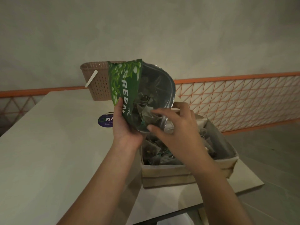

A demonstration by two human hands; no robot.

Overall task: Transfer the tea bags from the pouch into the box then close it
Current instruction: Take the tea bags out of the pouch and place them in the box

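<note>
A green pouch point(125, 82) with white lettering and a clear side is held up over the open cardboard box point(170, 174), its mouth tipped down toward me. My left hand point(125, 125) grips the pouch near its mouth from the left. My right hand point(175, 125) reaches into the pouch mouth, its fingers curled on a pale tea bag point(148, 113). More tea bags show through the pouch's clear side. Several tea bags point(155, 151) lie in the box, partly hidden by my right forearm.
The box stands near the right edge of a pale table point(56, 151). A brown perforated basket point(95, 82) with a white handle stands at the table's back. A round purple sticker point(105, 121) lies left of the pouch. An orange lattice railing point(235, 98) runs behind.
</note>
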